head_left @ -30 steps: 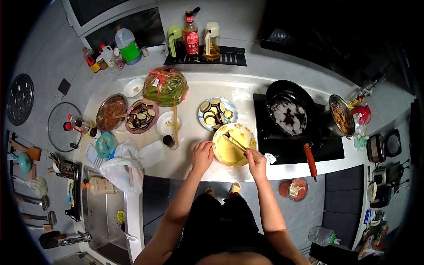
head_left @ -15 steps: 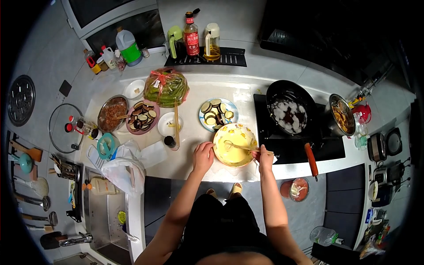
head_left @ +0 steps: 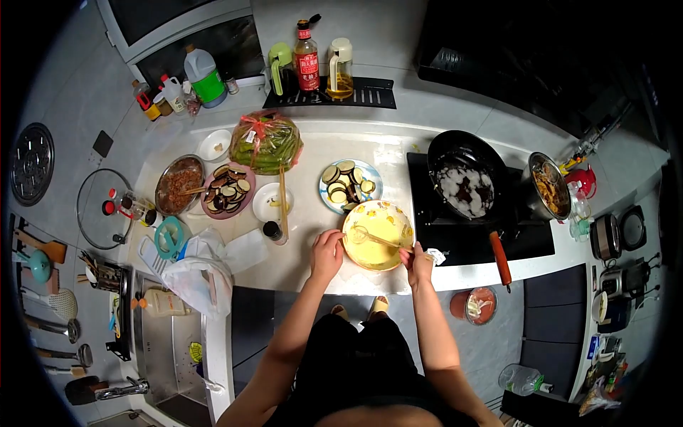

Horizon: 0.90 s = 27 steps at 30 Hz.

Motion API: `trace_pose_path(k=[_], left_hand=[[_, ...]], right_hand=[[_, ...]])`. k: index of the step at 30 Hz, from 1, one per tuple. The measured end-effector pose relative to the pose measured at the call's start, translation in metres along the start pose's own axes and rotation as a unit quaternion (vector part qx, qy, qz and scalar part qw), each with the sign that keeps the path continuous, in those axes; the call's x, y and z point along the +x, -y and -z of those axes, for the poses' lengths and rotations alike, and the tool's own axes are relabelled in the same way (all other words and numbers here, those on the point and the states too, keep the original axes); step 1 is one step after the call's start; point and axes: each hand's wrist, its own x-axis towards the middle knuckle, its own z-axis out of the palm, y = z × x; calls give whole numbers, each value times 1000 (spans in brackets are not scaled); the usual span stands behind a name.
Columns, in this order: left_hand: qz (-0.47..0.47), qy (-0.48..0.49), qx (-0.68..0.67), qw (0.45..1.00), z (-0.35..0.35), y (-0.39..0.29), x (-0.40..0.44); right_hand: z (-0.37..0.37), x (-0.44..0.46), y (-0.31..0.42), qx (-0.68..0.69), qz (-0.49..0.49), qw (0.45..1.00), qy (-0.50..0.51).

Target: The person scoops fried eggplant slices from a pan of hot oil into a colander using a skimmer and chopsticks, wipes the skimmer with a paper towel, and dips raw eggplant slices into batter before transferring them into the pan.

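The right hand (head_left: 420, 266) grips chopsticks (head_left: 384, 243) in the bowl (head_left: 404, 226) of yellow batter (left fingers (head_left: 337, 238) pinching its rim).

The plate (head_left: 378, 186) blocks the yellow bowl's (head_left: 379, 258) far side.

Pale grey tiled wall (head_left: 78, 89), 10 o'clock | dark-paned window (head_left: 206, 50), 11 | black slotted wall shelf (head_left: 370, 95), 12 | white countertop (head_left: 313, 274), centre, glossy under light | dark cabinets (head_left: 555, 331), 4 | grey floor (head_left: 491, 356), 5 | steel sink (head_left: 160, 356), 8
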Motion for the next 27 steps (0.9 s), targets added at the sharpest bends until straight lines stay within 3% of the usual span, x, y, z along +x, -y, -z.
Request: trace_pose_path(k=[2,6,10,13,19,23,24,26,27], left_hand=[[-5,2,2,1000,0,0,0],[-3,7,3,1000,0,-1,-2],[5,4,-4,1000,-2,3,-8],[10,7,-11,1000,-2,4,-12],[7,-2,-7,1000,0,5,-13],[9,-1,-4,1000,1,7,-12],[8,-1,-4,1000,1,6,-12],[7,-3,-4,1000,3,6,-11],[10,-2,-6,1000,3,7,-11]], right_hand=[[-7,-8,6,-34,35,998,32],[-9,-33,23,-149,212,962,90],[2,-58,35,-375,360,836,175],[1,-71,39,-449,438,742,236],[-8,-64,16,-505,491,656,270],[-5,-47,0,-454,521,698,187],[-4,-43,-3,-400,502,752,150],[1,-33,-3,-243,352,901,65],[1,-29,-1,-157,266,951,20]])
